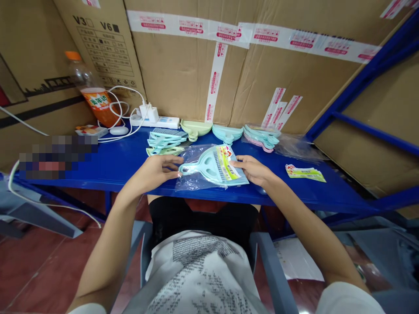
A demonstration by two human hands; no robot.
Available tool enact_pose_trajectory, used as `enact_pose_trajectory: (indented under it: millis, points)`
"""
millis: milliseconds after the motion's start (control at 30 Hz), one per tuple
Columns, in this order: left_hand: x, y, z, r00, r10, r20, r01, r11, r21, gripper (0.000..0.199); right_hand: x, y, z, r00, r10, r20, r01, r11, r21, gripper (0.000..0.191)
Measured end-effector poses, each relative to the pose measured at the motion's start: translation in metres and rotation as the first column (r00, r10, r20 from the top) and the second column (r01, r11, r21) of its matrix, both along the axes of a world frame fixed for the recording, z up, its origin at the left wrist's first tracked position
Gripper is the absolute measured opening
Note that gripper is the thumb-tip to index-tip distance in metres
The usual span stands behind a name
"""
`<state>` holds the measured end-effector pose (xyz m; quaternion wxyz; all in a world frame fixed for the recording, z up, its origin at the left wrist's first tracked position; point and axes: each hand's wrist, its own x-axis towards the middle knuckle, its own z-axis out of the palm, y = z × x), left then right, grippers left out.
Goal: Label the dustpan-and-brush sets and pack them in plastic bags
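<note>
A light blue dustpan and brush set (209,168) lies at the table's front edge inside a clear plastic bag (188,183). A yellow-green label card (228,162) sits over the bristles. My right hand (253,170) grips the wide bristle end, its thumb on top by the card and its other fingers partly hidden. At the handle end, my left hand (162,172) has its fingers curled and its fingertips pinching the bag's edge. Behind are stacked brushes (166,138), green dustpans (196,128), blue dustpans (227,133) and bagged sets (261,137).
Loose label cards (305,172) and clear bags (297,146) lie on the right of the blue table (111,163). An orange drink bottle (98,98), a power strip (166,122) and white cables stand back left. Cardboard (183,65) walls the rear; a blue frame (353,74) slants at right.
</note>
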<state>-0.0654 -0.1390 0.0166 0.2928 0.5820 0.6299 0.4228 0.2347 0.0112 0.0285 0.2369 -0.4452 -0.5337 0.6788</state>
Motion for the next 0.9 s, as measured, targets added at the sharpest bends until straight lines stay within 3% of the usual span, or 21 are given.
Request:
enact_pose_trajectory:
  millis: [200,267,400,467,633,800,900]
  points:
    - [0.001,0.008,-0.003,0.995,-0.013,0.098,0.012,1.0,0.021,0.065,0.005,0.0,0.001,0.999,-0.032,0.01,0.032,0.999,-0.003,0.012]
    - [0.0,0.009,-0.005,0.993,-0.033,0.116,0.032,0.999,0.011,0.067,0.008,0.001,0.0,0.999,-0.047,0.012,0.047,0.999,0.008,0.028]
    - [0.004,0.012,-0.009,0.989,-0.042,0.145,0.04,0.999,0.015,0.069,0.009,-0.002,0.001,0.993,-0.118,0.024,0.115,0.986,0.117,0.078]
    - [0.007,0.012,-0.009,0.989,-0.025,0.145,0.023,1.0,0.015,0.072,0.006,-0.006,0.001,0.992,-0.125,0.028,0.119,0.98,0.162,0.084]
    - [0.01,0.013,-0.009,0.995,0.022,0.095,-0.025,0.999,0.032,0.08,-0.005,-0.016,0.001,0.987,-0.145,0.068,0.132,0.976,0.176,0.076]
    - [0.006,0.015,-0.012,0.988,0.087,0.131,-0.092,0.995,0.036,0.08,0.001,-0.008,0.0,0.983,-0.149,0.103,0.12,0.961,0.251,0.041]
    - [0.002,0.018,-0.018,0.981,0.113,0.16,-0.121,0.992,0.046,0.082,0.01,0.004,-0.003,0.982,-0.141,0.127,0.096,0.947,0.307,0.031]
